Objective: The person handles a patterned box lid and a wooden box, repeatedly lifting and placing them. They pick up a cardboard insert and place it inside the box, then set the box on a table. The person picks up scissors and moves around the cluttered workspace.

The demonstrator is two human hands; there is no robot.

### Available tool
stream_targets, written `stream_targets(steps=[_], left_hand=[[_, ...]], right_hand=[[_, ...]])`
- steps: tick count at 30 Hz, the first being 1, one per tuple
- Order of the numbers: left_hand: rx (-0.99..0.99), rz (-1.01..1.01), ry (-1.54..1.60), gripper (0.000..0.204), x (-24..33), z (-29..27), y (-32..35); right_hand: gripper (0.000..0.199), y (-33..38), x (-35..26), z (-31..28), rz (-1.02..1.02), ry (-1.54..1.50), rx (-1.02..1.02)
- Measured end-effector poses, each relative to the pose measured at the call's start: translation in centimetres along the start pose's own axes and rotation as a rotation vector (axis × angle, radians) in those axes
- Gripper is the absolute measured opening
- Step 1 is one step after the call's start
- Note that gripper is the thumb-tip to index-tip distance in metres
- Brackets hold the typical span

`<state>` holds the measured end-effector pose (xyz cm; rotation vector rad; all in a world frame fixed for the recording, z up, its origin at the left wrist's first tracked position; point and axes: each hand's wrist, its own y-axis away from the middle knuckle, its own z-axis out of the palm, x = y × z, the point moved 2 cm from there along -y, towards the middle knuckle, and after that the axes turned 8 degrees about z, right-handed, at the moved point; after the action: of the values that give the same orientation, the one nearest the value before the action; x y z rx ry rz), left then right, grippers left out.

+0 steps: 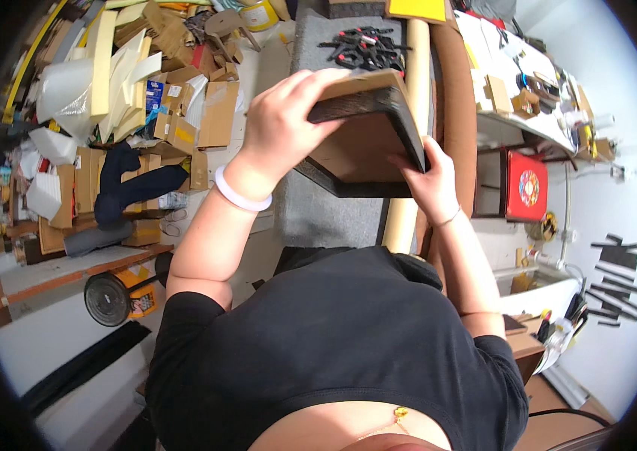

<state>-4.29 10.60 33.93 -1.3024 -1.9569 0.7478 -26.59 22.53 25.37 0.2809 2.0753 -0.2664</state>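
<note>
1. The person holds a dark shallow frame (352,110) with both hands, raised in front of the chest above a grey-covered work table (333,222).
2. The frame is tilted, its open, recessed side turned toward the person; a brown panel (367,146) shows inside the dark border, and a lighter tan edge runs along the top and right side.
3. The left hand (285,113) is clamped on the frame's upper left part. Its fingers lie close together over the top edge, and the thumb reaches toward the inner side; the fingertips are partly hidden.
4. The right hand (433,184) grips the right side near the lower corner. Its thumb presses on the inside of the border, while the other fingers pass behind the outer edge, so their exact spacing cannot be told.
5. A pale bangle (242,192) circles the left wrist; a thin bracelet (449,217) circles the right.
6. Beyond the frame, a heap of black clamps (367,49) with red parts lies on the table, with a yellow sheet (418,9) near its far end.
7. Along the table's right side run a cream roll (402,225) and, beside it, a brown roll (460,113).
8. Farther right stands a red-seated chair (527,186); cardboard pieces (218,113) are piled at the left.
</note>
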Motion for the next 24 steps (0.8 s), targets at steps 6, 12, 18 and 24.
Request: stream_targets(steps=[6, 12, 18, 24], left_hand=[[0.220, 0.048, -0.220, 0.114, 1.0, -6.7, -1.3], [0.099, -0.251, 0.643, 0.091, 3.0, -2.4, 4.9], [0.194, -0.576, 0.910, 0.037, 6.0, -0.4, 5.1], [0.213, -0.739, 0.890, 0.028, 5.8, 0.6, 4.6]], right_hand=[[0.040, 1.6, 1.2, -0.2, 0.193, -0.469, 0.242], [0.064, 3.7, 3.0, -2.3, 0.151, -0.712, 0.263], [0.059, 4.7, 3.3, -0.6, 0.213, -0.841, 0.153], [0.056, 5.5, 1.6, 0.3, 0.343, -0.855, 0.104]])
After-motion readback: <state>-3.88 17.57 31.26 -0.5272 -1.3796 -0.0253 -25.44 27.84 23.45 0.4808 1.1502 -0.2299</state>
